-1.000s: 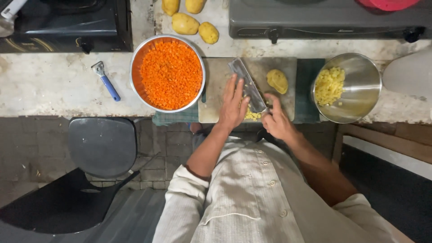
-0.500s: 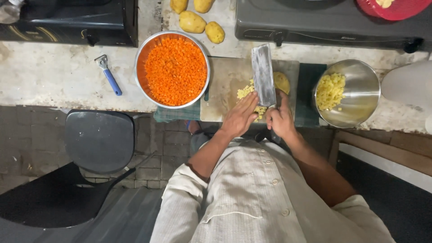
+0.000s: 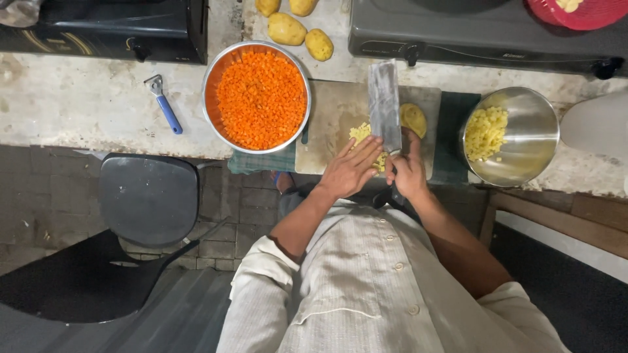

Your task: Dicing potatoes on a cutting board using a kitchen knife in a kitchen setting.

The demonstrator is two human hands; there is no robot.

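My right hand (image 3: 407, 171) grips the handle of a broad cleaver (image 3: 384, 104), whose blade lies flat across the wooden chopping board (image 3: 330, 111). My left hand (image 3: 353, 168) rests flat on a small heap of diced potato (image 3: 364, 138) beside the blade, fingers together. A peeled potato half (image 3: 413, 119) lies on the board right of the cleaver.
A steel bowl of diced carrot (image 3: 260, 97) stands left of the board, a steel bowl with diced potato (image 3: 510, 134) to its right. Whole potatoes (image 3: 296, 27) lie behind. A blue-handled peeler (image 3: 163, 103) lies on the counter. Two stoves sit at the back, a dark stool (image 3: 149, 197) below.
The cleaver has turned from a slant to point straight away from me. My left hand has moved onto the diced potato pile next to the blade.
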